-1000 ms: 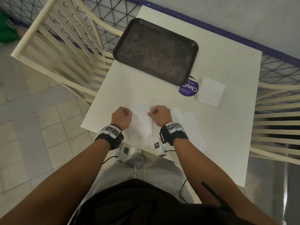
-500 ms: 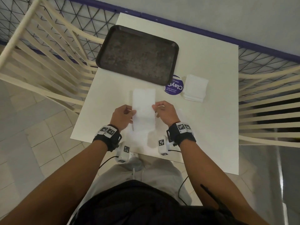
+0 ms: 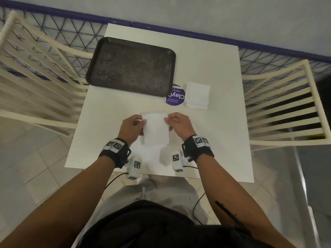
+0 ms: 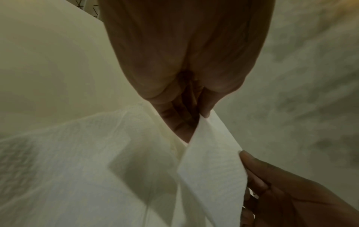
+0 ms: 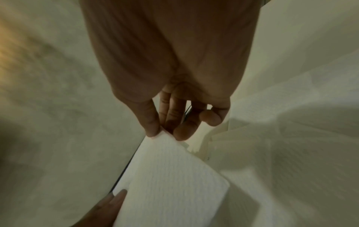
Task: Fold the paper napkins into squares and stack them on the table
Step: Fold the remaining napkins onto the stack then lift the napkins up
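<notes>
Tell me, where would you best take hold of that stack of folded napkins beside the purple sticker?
Probably by its two opposite side edges, coming from above. The stack of folded napkins lies flat on the table, with bare tabletop on its right; the purple sticker and tray crowd its left.

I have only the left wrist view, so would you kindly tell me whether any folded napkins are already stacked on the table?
Observer: Yes. The head view shows a stack of folded napkins on the table, beyond and to the right of the held napkin.
Operator: Thank you. What lies beside that stack?
Observer: A round purple sticker lies just left of it, partly covered by a dark tray.
Operator: And how does the right hand hold the napkin?
Observer: In the right wrist view, the right hand pinches one corner between its thumb and a finger.
</notes>
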The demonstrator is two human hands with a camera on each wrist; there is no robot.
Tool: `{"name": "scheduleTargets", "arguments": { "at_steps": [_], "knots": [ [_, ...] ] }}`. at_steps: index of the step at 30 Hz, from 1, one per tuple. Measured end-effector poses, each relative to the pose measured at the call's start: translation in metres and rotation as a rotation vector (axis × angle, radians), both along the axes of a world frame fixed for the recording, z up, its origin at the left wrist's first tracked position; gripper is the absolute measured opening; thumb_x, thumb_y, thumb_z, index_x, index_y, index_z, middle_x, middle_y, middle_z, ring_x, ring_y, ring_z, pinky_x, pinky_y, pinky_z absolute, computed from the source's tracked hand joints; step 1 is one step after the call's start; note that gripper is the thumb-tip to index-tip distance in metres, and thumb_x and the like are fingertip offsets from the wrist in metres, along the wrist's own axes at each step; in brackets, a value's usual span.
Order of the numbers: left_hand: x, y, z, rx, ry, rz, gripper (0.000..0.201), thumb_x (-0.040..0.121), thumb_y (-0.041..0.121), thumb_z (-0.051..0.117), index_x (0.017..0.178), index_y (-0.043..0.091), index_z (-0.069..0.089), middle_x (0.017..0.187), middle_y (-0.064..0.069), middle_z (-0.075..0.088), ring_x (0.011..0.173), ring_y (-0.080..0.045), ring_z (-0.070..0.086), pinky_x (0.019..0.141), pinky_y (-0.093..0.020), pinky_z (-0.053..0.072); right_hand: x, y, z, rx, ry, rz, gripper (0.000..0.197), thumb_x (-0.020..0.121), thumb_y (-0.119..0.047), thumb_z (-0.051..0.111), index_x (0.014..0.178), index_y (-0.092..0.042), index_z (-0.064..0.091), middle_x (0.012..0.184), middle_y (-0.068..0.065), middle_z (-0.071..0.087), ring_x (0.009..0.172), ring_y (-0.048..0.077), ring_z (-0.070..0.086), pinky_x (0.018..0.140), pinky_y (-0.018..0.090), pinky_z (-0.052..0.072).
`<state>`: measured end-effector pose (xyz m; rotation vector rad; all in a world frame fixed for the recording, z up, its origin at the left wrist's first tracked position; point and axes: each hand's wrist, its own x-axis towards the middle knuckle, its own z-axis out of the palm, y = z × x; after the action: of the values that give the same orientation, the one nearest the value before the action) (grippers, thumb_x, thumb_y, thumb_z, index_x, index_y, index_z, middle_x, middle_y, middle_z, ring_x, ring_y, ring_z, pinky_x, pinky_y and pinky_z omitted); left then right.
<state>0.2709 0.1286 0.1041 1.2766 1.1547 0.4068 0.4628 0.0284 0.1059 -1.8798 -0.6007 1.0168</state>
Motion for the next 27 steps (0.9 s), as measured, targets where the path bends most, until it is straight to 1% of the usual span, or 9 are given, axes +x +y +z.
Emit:
{"name": "scheduleTargets", "arguments": {
  "at_steps": [5, 9, 13, 15, 17, 19, 22, 24, 27],
  "knots": [
    [0.000, 0.000, 0.005, -0.041, -0.054, 0.027, 0.013, 0.098, 0.005, 0.062, 0.108, 0.001, 0.069, 0.081, -0.013, 0.071, 0.068, -0.023, 0.066, 0.068, -0.039, 0.063, 0.000, 0.000, 0.001, 0.037, 0.051, -0.003, 0.011, 0.087, -0.006, 0.071, 0.098, -0.005, 0.067, 0.067, 0.008, 0.061, 0.053, 0.018, 0.056, 0.052, 0.014, 0.040],
    [0.000, 0.001, 0.010, -0.112, -0.100, 0.048, 0.019, 0.093, -0.003, 0.057, 0.090, 0.009, 0.072, 0.083, -0.012, 0.071, 0.069, -0.026, 0.065, 0.065, -0.036, 0.059, -0.003, 0.002, 0.005, 0.034, 0.085, 0.009, 0.015, 0.084, 0.004, 0.060, 0.086, -0.009, 0.068, 0.067, 0.008, 0.060, 0.054, 0.019, 0.052, 0.052, 0.017, 0.037],
    [0.001, 0.000, 0.011, -0.150, -0.095, 0.051, 0.026, 0.090, -0.005, 0.051, 0.084, 0.010, 0.072, 0.084, -0.010, 0.072, 0.073, -0.029, 0.067, 0.065, -0.036, 0.058, -0.003, 0.003, 0.006, 0.002, 0.149, -0.049, 0.020, 0.085, -0.002, 0.054, 0.079, -0.014, 0.070, 0.070, 0.002, 0.064, 0.058, 0.018, 0.053, 0.053, 0.025, 0.034],
    [0.001, 0.000, 0.013, -0.164, -0.108, 0.053, 0.026, 0.091, -0.001, 0.049, 0.088, 0.005, 0.075, 0.091, -0.013, 0.073, 0.077, -0.029, 0.069, 0.065, -0.036, 0.058, -0.003, 0.003, 0.009, 0.006, 0.169, -0.055, 0.018, 0.087, -0.010, 0.057, 0.085, -0.013, 0.075, 0.078, 0.000, 0.068, 0.062, 0.017, 0.055, 0.053, 0.025, 0.035],
    [0.000, 0.001, 0.012, -0.167, -0.114, 0.059, 0.025, 0.090, 0.008, 0.053, 0.094, 0.001, 0.076, 0.098, -0.014, 0.074, 0.082, -0.029, 0.071, 0.068, -0.037, 0.058, -0.003, 0.001, 0.010, 0.017, 0.136, -0.037, 0.011, 0.090, -0.016, 0.068, 0.093, -0.013, 0.078, 0.085, -0.004, 0.072, 0.065, 0.009, 0.059, 0.055, 0.020, 0.041],
    [0.000, 0.000, 0.011, -0.163, -0.112, 0.076, 0.022, 0.090, 0.015, 0.060, 0.094, 0.002, 0.077, 0.098, -0.011, 0.075, 0.083, -0.028, 0.071, 0.070, -0.038, 0.059, -0.003, 0.000, 0.007, 0.044, 0.090, -0.010, 0.011, 0.089, -0.013, 0.073, 0.099, -0.010, 0.076, 0.083, -0.005, 0.071, 0.066, 0.001, 0.060, 0.057, 0.014, 0.043],
    [0.000, 0.001, 0.004, -0.089, -0.070, 0.077, 0.011, 0.093, 0.018, 0.071, 0.098, 0.009, 0.076, 0.091, -0.008, 0.075, 0.081, -0.025, 0.071, 0.073, -0.040, 0.063, -0.003, -0.001, 0.003, 0.066, 0.073, 0.006, 0.016, 0.087, -0.007, 0.073, 0.103, -0.009, 0.073, 0.071, -0.002, 0.066, 0.061, 0.004, 0.056, 0.057, 0.014, 0.043],
    [0.000, 0.002, 0.000, -0.042, -0.042, 0.062, 0.012, 0.094, 0.018, 0.073, 0.104, 0.013, 0.073, 0.084, -0.007, 0.075, 0.079, -0.025, 0.073, 0.075, -0.042, 0.064, -0.002, -0.001, 0.004, 0.072, 0.065, 0.009, 0.021, 0.086, -0.007, 0.075, 0.106, -0.010, 0.072, 0.067, -0.004, 0.062, 0.059, 0.004, 0.055, 0.059, 0.014, 0.043],
    [-0.001, 0.003, -0.002, -0.019, -0.012, 0.071, 0.011, 0.094, 0.019, 0.074, 0.101, 0.011, 0.075, 0.090, -0.009, 0.077, 0.086, -0.029, 0.076, 0.079, -0.043, 0.064, -0.002, 0.001, 0.004, 0.068, 0.047, 0.041, 0.027, 0.084, -0.012, 0.078, 0.110, -0.017, 0.073, 0.069, -0.004, 0.060, 0.063, 0.006, 0.056, 0.068, 0.018, 0.046]
  ]
}}
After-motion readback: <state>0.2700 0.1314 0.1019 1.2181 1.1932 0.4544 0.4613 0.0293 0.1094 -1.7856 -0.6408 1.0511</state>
